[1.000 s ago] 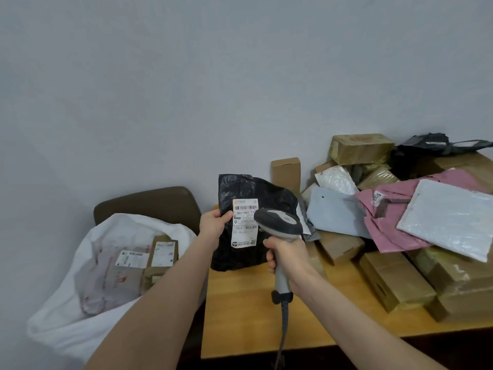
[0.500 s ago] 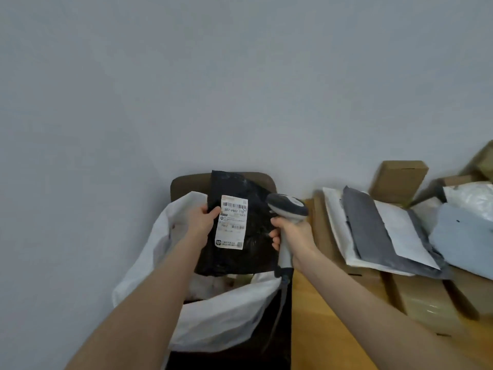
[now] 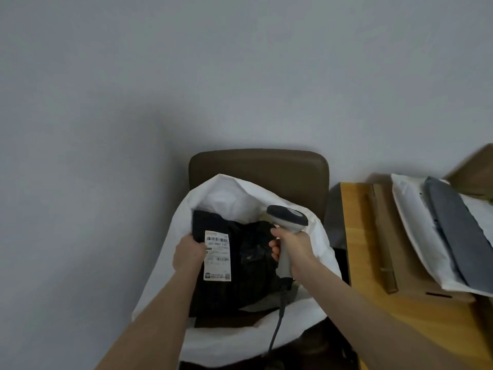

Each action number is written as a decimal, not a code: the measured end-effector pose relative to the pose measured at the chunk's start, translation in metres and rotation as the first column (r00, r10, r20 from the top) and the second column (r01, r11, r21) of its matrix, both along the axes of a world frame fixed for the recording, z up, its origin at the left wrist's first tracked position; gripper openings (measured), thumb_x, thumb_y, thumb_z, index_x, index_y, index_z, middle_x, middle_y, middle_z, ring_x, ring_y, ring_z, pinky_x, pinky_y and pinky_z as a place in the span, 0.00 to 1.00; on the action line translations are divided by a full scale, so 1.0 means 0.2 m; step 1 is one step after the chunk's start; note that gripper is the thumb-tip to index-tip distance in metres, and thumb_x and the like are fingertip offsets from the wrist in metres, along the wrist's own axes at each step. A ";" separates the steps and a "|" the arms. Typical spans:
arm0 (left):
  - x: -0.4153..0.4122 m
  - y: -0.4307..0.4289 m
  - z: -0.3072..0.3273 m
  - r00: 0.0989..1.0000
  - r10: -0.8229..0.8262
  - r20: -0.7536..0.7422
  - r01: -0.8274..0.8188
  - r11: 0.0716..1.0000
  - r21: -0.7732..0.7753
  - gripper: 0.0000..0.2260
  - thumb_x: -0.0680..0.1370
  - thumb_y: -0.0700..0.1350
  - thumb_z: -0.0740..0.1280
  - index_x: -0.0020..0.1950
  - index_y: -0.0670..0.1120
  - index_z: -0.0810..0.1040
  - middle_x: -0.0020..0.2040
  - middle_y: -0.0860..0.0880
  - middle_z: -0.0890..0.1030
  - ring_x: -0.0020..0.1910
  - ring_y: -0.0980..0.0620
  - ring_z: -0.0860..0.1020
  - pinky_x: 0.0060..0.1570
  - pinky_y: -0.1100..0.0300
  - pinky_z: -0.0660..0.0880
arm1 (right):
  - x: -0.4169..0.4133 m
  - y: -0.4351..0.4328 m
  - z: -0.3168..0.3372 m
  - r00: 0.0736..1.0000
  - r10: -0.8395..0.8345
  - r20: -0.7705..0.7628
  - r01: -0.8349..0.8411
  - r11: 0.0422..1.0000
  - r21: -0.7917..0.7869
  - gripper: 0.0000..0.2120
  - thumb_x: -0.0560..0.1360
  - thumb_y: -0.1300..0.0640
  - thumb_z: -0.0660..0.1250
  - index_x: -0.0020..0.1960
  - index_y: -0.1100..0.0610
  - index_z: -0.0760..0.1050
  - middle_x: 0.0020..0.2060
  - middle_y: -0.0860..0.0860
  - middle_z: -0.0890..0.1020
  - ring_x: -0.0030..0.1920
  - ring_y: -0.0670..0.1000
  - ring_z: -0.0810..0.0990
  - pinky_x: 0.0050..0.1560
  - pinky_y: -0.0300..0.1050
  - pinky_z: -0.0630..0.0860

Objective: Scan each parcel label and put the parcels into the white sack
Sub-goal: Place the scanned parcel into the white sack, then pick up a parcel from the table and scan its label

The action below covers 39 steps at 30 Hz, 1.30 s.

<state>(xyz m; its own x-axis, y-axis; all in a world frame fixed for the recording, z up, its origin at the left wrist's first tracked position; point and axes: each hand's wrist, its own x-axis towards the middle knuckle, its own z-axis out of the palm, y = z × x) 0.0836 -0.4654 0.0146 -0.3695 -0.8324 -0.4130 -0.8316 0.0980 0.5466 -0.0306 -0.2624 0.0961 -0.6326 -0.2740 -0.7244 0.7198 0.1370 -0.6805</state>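
Plain grey wall rises behind a brown padded chair back [image 3: 258,164], just beyond the open white fabric sack [image 3: 229,193]; within the sack's mouth sits the black crinkled plastic mailer parcel [image 3: 250,265], white paper label [image 3: 217,259] facing up, long axis running from the sack's near lip to its far lip; the left hand [image 3: 188,253] grips the parcel's left edge by the sack's left wall; the right hand [image 3: 296,249], over the sack's right rim, is clenched round a grey handheld barcode scanner [image 3: 288,217]; dropping the parcel looks like the left hand's job alone.

Single head-worn view, facing forward and down, close above white sack [image 3: 226,193]; wall [image 3: 240,76] fills upper half, table [image 3: 360,249] at right edge.
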 end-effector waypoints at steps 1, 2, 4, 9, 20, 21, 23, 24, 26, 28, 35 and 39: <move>-0.04 -0.01 0.00 1.000 0.011 0.009 -0.011 1.000 -0.018 0.07 0.73 0.45 0.65 0.48 0.44 0.77 0.45 0.44 0.81 0.44 0.43 0.79 0.48 0.50 0.77 | -0.01 0.00 -0.02 1.000 -0.007 0.009 0.007 1.000 0.008 0.07 0.75 0.63 0.69 0.40 0.64 0.76 0.25 0.55 0.76 0.22 0.48 0.72 0.27 0.40 0.74; -0.08 -0.03 0.00 1.000 0.012 0.017 -0.012 0.999 -0.048 0.10 0.74 0.44 0.65 0.54 0.43 0.75 0.50 0.43 0.80 0.48 0.41 0.79 0.50 0.49 0.76 | -0.01 0.00 -0.04 1.000 -0.015 0.013 0.015 1.000 0.016 0.07 0.75 0.63 0.69 0.40 0.63 0.76 0.25 0.55 0.76 0.22 0.48 0.72 0.28 0.41 0.74; -0.18 -0.05 0.03 0.997 -0.049 0.061 0.056 0.990 -0.131 0.20 0.76 0.43 0.65 0.67 0.42 0.67 0.59 0.40 0.76 0.58 0.38 0.75 0.55 0.45 0.72 | -0.03 0.00 -0.06 0.999 -0.031 0.011 0.031 0.999 0.028 0.07 0.75 0.62 0.69 0.39 0.63 0.76 0.25 0.54 0.77 0.23 0.48 0.72 0.29 0.41 0.74; -0.36 0.08 0.12 0.898 -0.338 0.283 0.426 0.829 -0.361 0.26 0.76 0.43 0.66 0.73 0.45 0.62 0.71 0.41 0.65 0.69 0.41 0.64 0.64 0.48 0.66 | -0.05 0.09 -0.01 0.997 -0.074 0.036 0.075 0.997 -0.011 0.07 0.75 0.59 0.70 0.42 0.62 0.76 0.27 0.55 0.77 0.25 0.49 0.73 0.31 0.43 0.75; -0.65 1.02 0.37 0.707 -0.678 0.202 0.701 0.633 -0.327 0.18 0.79 0.41 0.63 0.69 0.48 0.70 0.69 0.45 0.66 0.66 0.45 0.67 0.58 0.53 0.72 | -0.04 0.90 0.22 0.994 -0.065 0.090 0.076 0.989 -0.126 0.09 0.78 0.59 0.66 0.40 0.61 0.71 0.24 0.55 0.72 0.22 0.50 0.70 0.25 0.40 0.70; -0.67 1.14 0.40 0.690 -0.696 0.197 0.715 0.615 -0.332 0.18 0.78 0.41 0.62 0.69 0.48 0.70 0.68 0.45 0.65 0.66 0.45 0.67 0.58 0.52 0.72 | -0.03 1.02 0.23 0.994 -0.064 0.083 0.075 0.989 -0.130 0.10 0.78 0.59 0.66 0.40 0.61 0.70 0.24 0.54 0.71 0.21 0.50 0.69 0.24 0.40 0.69; -0.69 1.39 0.44 0.663 -0.725 0.184 0.734 0.583 -0.348 0.18 0.78 0.41 0.63 0.69 0.47 0.70 0.68 0.44 0.66 0.66 0.44 0.66 0.59 0.52 0.71 | -0.02 1.28 0.25 0.997 -0.071 0.042 0.076 0.992 -0.105 0.08 0.77 0.59 0.67 0.43 0.61 0.71 0.24 0.54 0.72 0.21 0.50 0.70 0.25 0.40 0.69; -0.70 1.53 0.46 0.653 -0.736 0.178 0.739 0.568 -0.361 0.18 0.78 0.41 0.63 0.69 0.47 0.70 0.68 0.44 0.66 0.66 0.44 0.66 0.59 0.52 0.71 | -0.01 1.41 0.26 0.996 -0.081 0.022 0.083 0.992 -0.091 0.07 0.77 0.59 0.67 0.45 0.62 0.72 0.24 0.54 0.73 0.21 0.50 0.70 0.25 0.40 0.70; -0.72 1.79 0.50 0.629 -0.759 0.170 0.753 0.538 -0.379 0.18 0.79 0.41 0.62 0.69 0.48 0.70 0.67 0.45 0.67 0.66 0.45 0.67 0.58 0.52 0.72 | 0.00 1.66 0.28 0.993 -0.120 -0.014 0.118 0.991 -0.062 0.07 0.77 0.60 0.67 0.45 0.62 0.72 0.23 0.54 0.74 0.21 0.50 0.70 0.24 0.40 0.70; -0.73 2.05 0.53 0.588 -0.793 0.158 0.774 0.496 -0.392 0.17 0.79 0.41 0.62 0.69 0.48 0.70 0.67 0.45 0.67 0.66 0.45 0.67 0.56 0.52 0.72 | 0.02 1.91 0.31 0.983 -0.178 -0.043 0.177 0.984 -0.023 0.07 0.76 0.61 0.67 0.42 0.62 0.71 0.24 0.55 0.74 0.21 0.50 0.70 0.25 0.39 0.69; -0.84 2.54 0.54 0.476 -0.863 0.169 0.850 0.402 -0.341 0.21 0.78 0.48 0.66 0.70 0.48 0.68 0.67 0.46 0.67 0.66 0.46 0.68 0.59 0.52 0.73 | -0.11 2.45 0.36 0.925 -0.341 -0.166 0.358 0.930 0.081 0.08 0.74 0.60 0.70 0.44 0.63 0.73 0.25 0.56 0.76 0.24 0.51 0.73 0.28 0.42 0.73; -0.98 2.67 0.48 0.526 -0.847 0.075 0.839 0.502 -0.212 0.25 0.77 0.51 0.68 0.71 0.45 0.66 0.66 0.44 0.68 0.64 0.44 0.70 0.60 0.51 0.72 | -0.30 2.59 0.32 0.880 -0.431 -0.199 0.452 0.890 0.068 0.09 0.73 0.60 0.71 0.44 0.65 0.75 0.26 0.56 0.77 0.24 0.51 0.73 0.28 0.41 0.74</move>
